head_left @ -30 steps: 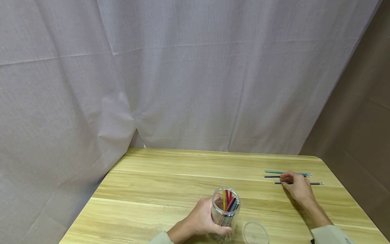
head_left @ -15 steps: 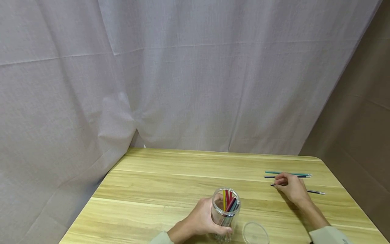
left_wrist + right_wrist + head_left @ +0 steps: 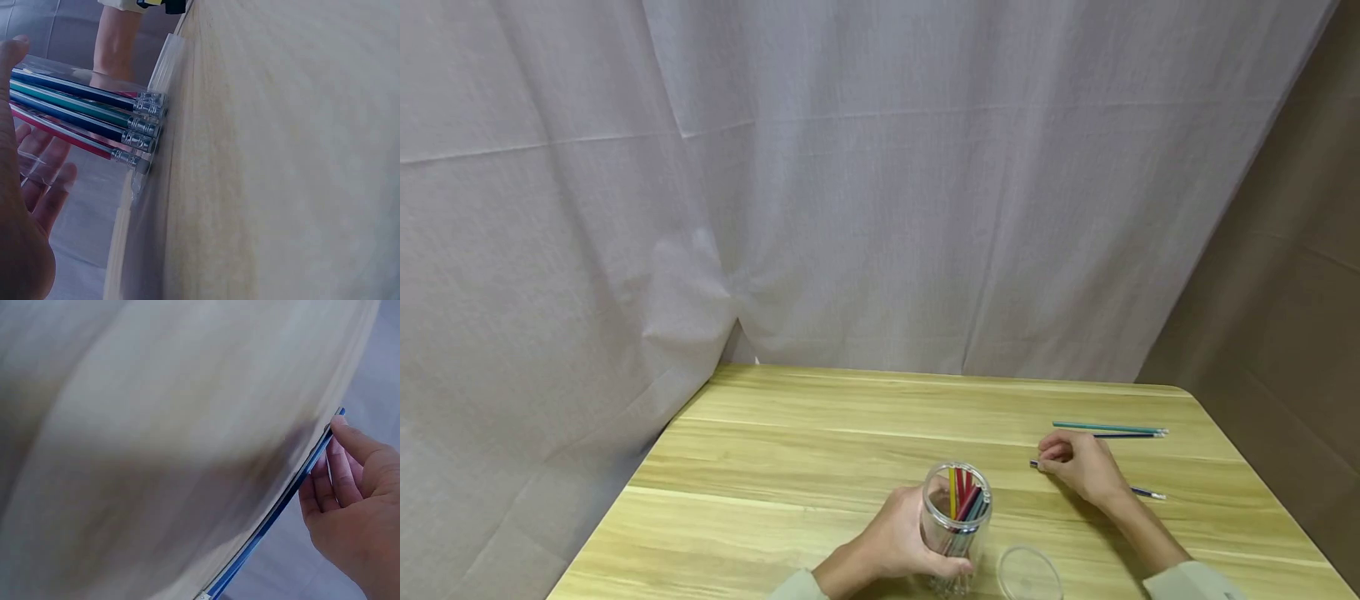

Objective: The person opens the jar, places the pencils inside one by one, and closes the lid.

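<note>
My left hand (image 3: 891,533) is gripping the clear jar (image 3: 955,533), my right hand (image 3: 1086,471), well apart, is pinching a blue pencil (image 3: 279,501)
I'm curling round the jar, probably steadying the coloured pencils (image 3: 968,502) inside, and holding the blue pencil near its end, seemingly for control; two more pencils (image 3: 1108,427) are lying just beyond my right hand, the clear lid (image 3: 1030,573) is resting between both hands on the wooden table (image 3: 775,450), and a grey curtain (image 3: 865,208) is hanging beyond
</note>
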Demonstrator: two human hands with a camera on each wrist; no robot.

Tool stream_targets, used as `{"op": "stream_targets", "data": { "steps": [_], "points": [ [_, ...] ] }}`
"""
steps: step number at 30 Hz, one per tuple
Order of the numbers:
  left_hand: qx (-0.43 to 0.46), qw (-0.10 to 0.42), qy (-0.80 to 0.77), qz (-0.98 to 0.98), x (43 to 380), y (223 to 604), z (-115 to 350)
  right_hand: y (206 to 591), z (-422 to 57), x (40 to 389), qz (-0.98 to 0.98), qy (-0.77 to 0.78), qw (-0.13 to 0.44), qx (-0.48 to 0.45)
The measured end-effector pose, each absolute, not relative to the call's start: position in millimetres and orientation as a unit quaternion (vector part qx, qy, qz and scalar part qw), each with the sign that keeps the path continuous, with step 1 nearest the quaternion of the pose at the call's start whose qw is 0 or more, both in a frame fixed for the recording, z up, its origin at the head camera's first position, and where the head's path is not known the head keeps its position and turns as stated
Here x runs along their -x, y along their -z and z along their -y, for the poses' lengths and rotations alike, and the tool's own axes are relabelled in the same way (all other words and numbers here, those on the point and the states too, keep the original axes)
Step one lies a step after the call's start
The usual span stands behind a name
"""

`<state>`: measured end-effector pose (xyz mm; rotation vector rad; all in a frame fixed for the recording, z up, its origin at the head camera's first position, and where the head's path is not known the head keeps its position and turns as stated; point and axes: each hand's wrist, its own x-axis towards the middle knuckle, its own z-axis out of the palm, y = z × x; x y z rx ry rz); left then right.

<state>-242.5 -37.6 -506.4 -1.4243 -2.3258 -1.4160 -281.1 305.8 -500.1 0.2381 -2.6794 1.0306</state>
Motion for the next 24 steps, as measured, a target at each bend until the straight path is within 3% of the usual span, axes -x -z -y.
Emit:
{"op": "stream_targets", "data": {
  "steps": [24],
  "points": [
    [0.467, 0.043, 0.456, 0.756, 242.0, 503.9, 38.1, 418.9, -241.9, 247.5, 0.842, -0.495, 0.165, -0.139]
  ]
}}
